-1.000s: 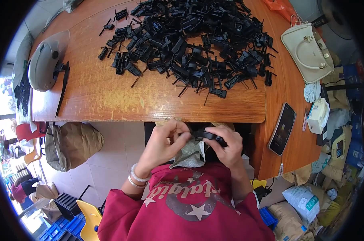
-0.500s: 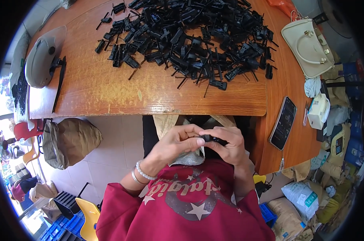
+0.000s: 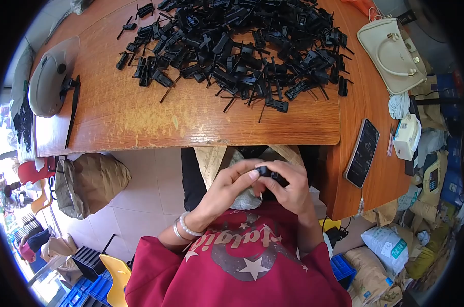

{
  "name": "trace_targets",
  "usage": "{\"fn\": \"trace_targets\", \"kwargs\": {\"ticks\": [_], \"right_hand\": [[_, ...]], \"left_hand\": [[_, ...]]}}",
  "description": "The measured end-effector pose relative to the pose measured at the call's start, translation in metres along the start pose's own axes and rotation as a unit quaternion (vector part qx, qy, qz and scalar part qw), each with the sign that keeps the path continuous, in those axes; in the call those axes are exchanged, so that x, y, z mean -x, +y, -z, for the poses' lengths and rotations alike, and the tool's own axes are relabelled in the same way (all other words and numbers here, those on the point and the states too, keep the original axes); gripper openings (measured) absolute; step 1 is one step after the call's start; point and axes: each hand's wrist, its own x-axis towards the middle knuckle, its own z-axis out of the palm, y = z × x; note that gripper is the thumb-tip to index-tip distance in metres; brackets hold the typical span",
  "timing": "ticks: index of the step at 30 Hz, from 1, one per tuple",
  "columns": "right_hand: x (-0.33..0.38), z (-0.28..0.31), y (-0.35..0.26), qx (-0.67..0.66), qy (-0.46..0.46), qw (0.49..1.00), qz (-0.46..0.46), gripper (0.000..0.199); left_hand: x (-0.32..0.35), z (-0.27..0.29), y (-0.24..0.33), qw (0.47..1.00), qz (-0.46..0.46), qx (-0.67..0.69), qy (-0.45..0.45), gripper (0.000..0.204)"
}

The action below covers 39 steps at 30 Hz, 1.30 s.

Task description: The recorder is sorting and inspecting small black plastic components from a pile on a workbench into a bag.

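Both hands meet over my lap, just off the near edge of the table, around a small black plastic part (image 3: 264, 171). My left hand (image 3: 234, 181) pinches its left end between thumb and fingers. Curled round its right side is my right hand (image 3: 289, 185), with more black plastic showing under the fingers. Much of the part is covered, so its exact shape is hidden. On the wooden table (image 3: 155, 123) beyond lies a large heap of black plastic parts (image 3: 232, 56), several with thin rods sticking out.
A grey helmet (image 3: 47, 84) rests at the table's left. To the right are a cream handbag (image 3: 390, 56), a phone (image 3: 362, 153) and a tissue pack (image 3: 407, 137). A brown sack (image 3: 96, 181) stands on the floor at left; filled bags (image 3: 388, 245) lie at lower right.
My fingers have shifted slightly on the black part, which now shows more of its left end between the thumbs. The whole view has moved a little.
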Motion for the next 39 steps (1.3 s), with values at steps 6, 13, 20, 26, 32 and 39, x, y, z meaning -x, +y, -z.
{"fn": "trace_targets", "kwargs": {"ticks": [6,13,20,26,32,39], "right_hand": [[0.005,-0.001,-0.001,-0.174,0.014,0.942,-0.287,0.015],[0.011,-0.016,-0.002,-0.053,0.023,0.987,-0.150,0.016],[0.020,-0.009,-0.026,-0.233,-0.038,0.930,-0.282,0.023],[0.016,-0.009,-0.025,-0.171,-0.064,0.953,-0.242,0.020],[0.014,-0.010,-0.018,-0.198,-0.060,0.944,-0.257,0.018],[0.016,-0.017,0.018,0.049,-0.085,0.980,-0.171,0.017]], "left_hand": [[0.005,0.009,0.015,0.832,-0.210,-0.500,-0.112,0.061],[0.000,0.009,0.009,0.687,-0.322,-0.651,-0.023,0.043],[0.004,0.007,0.023,0.860,-0.208,-0.464,-0.033,0.035],[0.005,0.008,0.021,0.848,-0.214,-0.483,-0.040,0.034],[0.002,0.010,0.018,0.806,-0.263,-0.529,-0.048,0.036],[-0.015,0.031,0.009,0.718,-0.260,-0.643,-0.049,0.034]]}}
